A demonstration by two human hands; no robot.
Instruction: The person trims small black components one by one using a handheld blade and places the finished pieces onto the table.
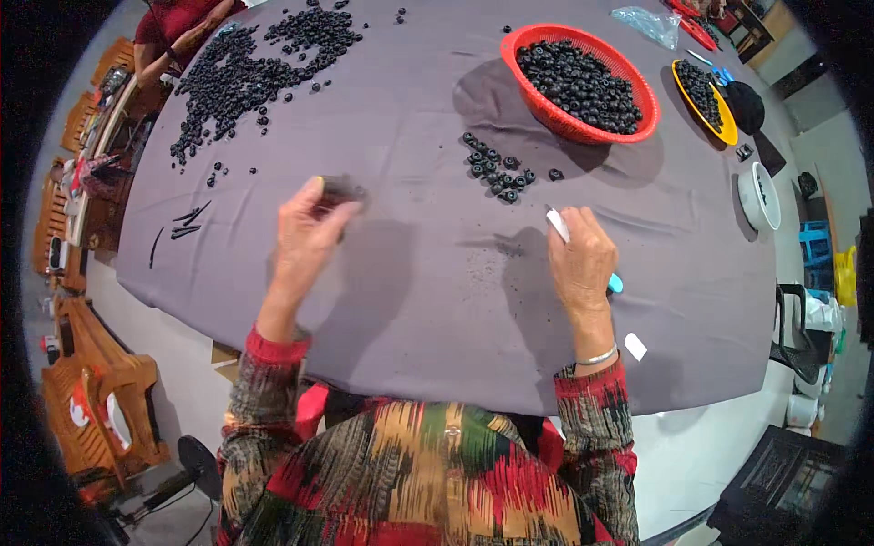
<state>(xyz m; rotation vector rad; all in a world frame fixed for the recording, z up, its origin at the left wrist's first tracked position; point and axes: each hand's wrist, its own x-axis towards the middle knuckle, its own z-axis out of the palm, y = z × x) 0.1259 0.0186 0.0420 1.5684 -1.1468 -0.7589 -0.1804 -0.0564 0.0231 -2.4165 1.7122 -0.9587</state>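
My left hand (309, 223) is raised over the left middle of the cloth. Its thumb and fingers pinch a small black piece (339, 188), smeared by motion. On the right, my right hand (584, 259) is closed round a slim tool with a white front (557, 224) and a light-blue end (615, 284); its tip is too small to make out. A loose cluster of black ring-like pieces (496, 168) lies beyond the right hand. Dark crumbs (492, 273) are scattered on the cloth between my hands.
A red basket (628, 135) heaped with black pieces stands at the far right. Beyond are a yellow plate (726, 136) and white bowl (772, 196). A large black pile (232, 82) covers the far left, near another person's arm (193, 38). Black strips (187, 223) lie left.
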